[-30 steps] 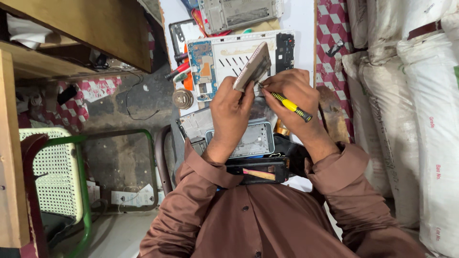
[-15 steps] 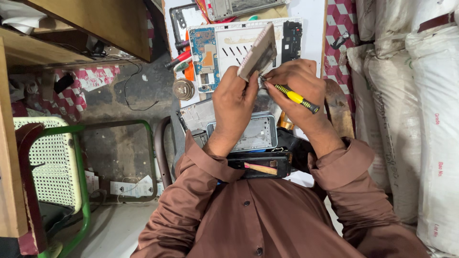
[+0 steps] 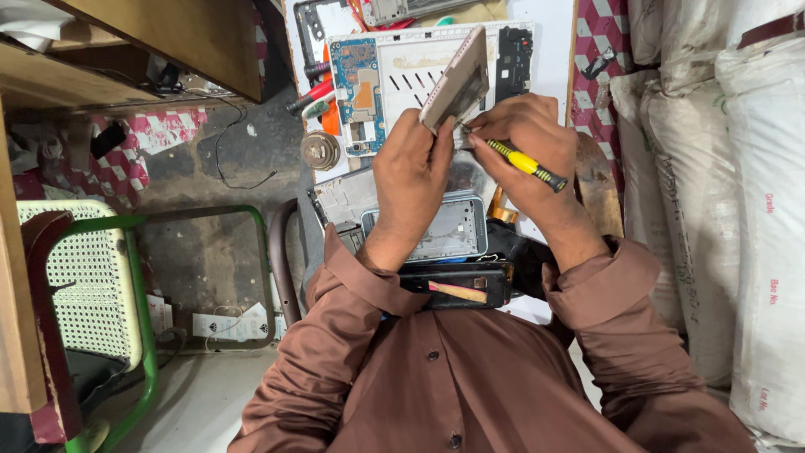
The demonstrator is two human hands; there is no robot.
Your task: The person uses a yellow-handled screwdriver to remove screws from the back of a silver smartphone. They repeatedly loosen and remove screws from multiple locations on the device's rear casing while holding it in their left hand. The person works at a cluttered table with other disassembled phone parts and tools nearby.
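A person in a brown shirt (image 3: 470, 377) sits at a white worktop (image 3: 549, 50), seen from above. Nearest the body lies a black phone (image 3: 457, 285), then a grey frame (image 3: 440, 231). Above these, the left hand (image 3: 411, 180) grips a phone shell (image 3: 457, 84), tilted on edge over the worktop. The right hand (image 3: 524, 138) is closed around a yellow screwdriver (image 3: 524, 164), its tip at the shell's lower edge. Beyond lie a blue circuit board (image 3: 359, 92) and red-handled tools (image 3: 312, 92).

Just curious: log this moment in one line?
left hand: holds phone | right hand: screwdriver tip at phone
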